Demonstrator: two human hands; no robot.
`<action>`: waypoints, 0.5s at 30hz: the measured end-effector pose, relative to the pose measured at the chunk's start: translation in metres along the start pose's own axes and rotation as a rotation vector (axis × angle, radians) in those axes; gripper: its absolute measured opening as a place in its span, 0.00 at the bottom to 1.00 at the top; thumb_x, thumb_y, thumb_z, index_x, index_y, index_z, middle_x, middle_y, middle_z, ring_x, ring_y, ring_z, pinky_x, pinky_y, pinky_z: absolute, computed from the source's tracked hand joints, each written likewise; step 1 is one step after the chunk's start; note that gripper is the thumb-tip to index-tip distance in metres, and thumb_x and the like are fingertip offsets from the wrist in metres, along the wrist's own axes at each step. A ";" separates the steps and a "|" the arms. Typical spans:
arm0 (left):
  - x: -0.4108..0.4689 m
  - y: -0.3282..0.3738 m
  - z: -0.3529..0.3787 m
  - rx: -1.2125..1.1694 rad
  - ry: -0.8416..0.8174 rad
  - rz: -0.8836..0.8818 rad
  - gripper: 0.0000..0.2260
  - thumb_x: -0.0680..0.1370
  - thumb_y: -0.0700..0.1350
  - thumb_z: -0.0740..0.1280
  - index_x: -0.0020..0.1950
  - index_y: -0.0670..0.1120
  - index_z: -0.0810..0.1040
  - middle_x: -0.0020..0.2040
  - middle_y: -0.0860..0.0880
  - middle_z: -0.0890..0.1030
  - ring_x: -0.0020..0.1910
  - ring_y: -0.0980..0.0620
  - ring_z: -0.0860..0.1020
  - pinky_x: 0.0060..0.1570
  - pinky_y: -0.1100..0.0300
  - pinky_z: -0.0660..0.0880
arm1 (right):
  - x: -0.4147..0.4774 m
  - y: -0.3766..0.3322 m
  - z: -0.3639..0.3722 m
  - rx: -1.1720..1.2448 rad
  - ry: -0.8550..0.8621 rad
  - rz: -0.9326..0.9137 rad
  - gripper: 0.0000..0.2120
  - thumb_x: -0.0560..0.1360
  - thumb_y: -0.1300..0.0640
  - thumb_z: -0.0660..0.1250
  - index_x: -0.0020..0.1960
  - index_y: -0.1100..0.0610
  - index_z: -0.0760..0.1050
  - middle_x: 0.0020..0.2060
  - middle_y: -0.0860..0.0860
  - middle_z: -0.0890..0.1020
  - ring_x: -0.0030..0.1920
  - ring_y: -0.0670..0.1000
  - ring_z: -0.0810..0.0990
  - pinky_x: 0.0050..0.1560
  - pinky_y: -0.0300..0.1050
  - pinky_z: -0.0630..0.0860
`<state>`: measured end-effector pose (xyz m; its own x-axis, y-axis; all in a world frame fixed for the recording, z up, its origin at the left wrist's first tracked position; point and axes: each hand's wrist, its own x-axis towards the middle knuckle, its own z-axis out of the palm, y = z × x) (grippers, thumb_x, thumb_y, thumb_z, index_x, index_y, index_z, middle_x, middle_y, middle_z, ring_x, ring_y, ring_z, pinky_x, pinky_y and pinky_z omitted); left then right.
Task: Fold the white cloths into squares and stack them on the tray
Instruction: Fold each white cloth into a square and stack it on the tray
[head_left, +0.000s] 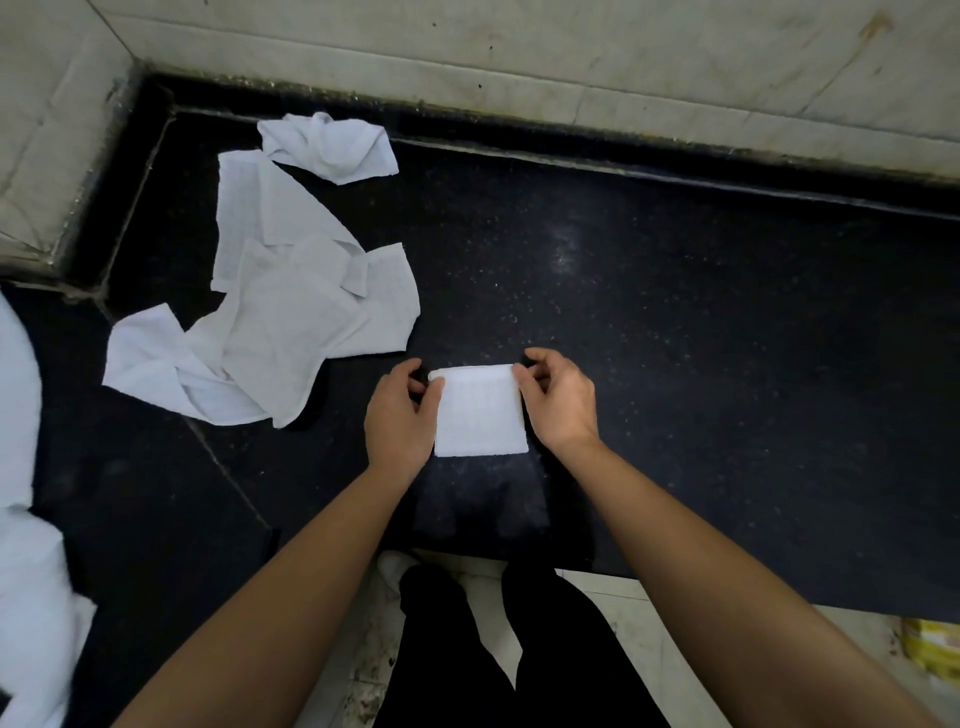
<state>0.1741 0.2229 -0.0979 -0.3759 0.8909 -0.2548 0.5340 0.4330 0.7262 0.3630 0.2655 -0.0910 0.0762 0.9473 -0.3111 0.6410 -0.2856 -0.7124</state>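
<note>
Black speckled counter (675, 312): folded cloth (480, 413) lies flat near its front edge. Left hand (400, 415) and right hand (558, 400) pinch its far corners. Unfolded cloths (280, 312) left of it.

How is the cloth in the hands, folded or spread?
Folded: the cloth is a small neat rectangle; left hand and right hand pinch its top corners.

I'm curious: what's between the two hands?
A folded white cloth, pinched at its far corners by the left hand and right hand, in the head view.
</note>
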 end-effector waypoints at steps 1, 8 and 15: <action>-0.009 -0.001 -0.003 0.032 0.019 0.048 0.18 0.80 0.52 0.66 0.68 0.48 0.74 0.51 0.52 0.77 0.47 0.53 0.76 0.50 0.55 0.76 | -0.008 0.003 -0.003 -0.020 0.007 -0.017 0.15 0.80 0.48 0.65 0.65 0.51 0.76 0.51 0.47 0.79 0.48 0.46 0.79 0.56 0.46 0.79; -0.054 -0.031 0.002 0.614 -0.123 0.600 0.24 0.83 0.50 0.53 0.78 0.42 0.62 0.79 0.42 0.60 0.78 0.44 0.58 0.72 0.44 0.61 | -0.064 0.039 0.010 -0.666 -0.075 -0.619 0.25 0.84 0.47 0.54 0.78 0.58 0.63 0.76 0.57 0.66 0.73 0.58 0.67 0.70 0.57 0.68; -0.050 -0.049 0.002 0.846 -0.358 0.513 0.30 0.84 0.57 0.44 0.80 0.41 0.48 0.81 0.44 0.48 0.80 0.46 0.48 0.76 0.40 0.52 | -0.059 0.047 0.013 -0.866 -0.368 -0.450 0.33 0.83 0.40 0.36 0.81 0.57 0.39 0.80 0.51 0.38 0.80 0.56 0.37 0.79 0.60 0.43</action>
<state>0.1683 0.1575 -0.1220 0.2176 0.9231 -0.3171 0.9723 -0.1764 0.1535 0.3788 0.1939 -0.1143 -0.4498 0.7959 -0.4052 0.8921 0.4223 -0.1606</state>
